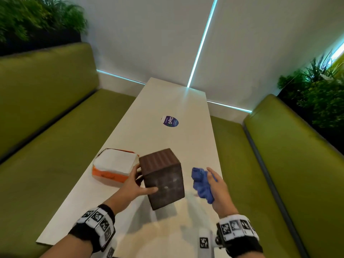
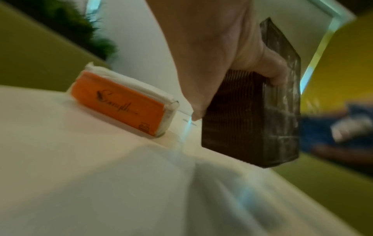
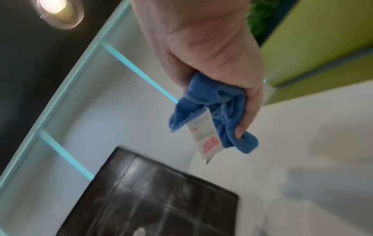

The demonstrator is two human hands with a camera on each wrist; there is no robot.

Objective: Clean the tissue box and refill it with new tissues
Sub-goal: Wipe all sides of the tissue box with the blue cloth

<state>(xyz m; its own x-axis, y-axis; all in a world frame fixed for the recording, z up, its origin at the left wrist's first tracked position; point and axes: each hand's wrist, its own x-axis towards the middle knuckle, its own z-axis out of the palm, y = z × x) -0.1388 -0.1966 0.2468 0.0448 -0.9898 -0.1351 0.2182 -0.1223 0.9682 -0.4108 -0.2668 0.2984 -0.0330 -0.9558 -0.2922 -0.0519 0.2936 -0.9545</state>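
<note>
Left to right on the table [image 1: 167,101], head view. At 9 o'clock of the box sits the orange tissue pack [image 1: 114,165], lying flat, white tissues showing on top, just beside the box and not touching it as far as I can see.

My left hand [image 1: 136,183] grips the brown tissue box [image 1: 163,178]: thumb across the near face, fingers wrapped round the left side. From the left wrist view the thumb [image 2: 276,70] is pressed on the streaked panel. Box is tilted, one lower corner toward me; I can't tell whether it rests on that corner or is lifted clear. The near face shows pale smears, so I judge the cleaning is unfinished.

My right hand [image 1: 216,187] is at 3 o'clock of the box, apart from it, fingers curled round a bunched blue cloth [image 1: 202,183]. A white label [image 3: 207,140] hangs from the cloth.

Key relation: the smeared face lies at 9 o'clock from the cloth hand, with a clear gap between. The right hand is the free one and nearer that face; the next wipe would mean bringing the cloth leftward onto it while the left hand steadies. Refill not started: pack untouched.
</note>
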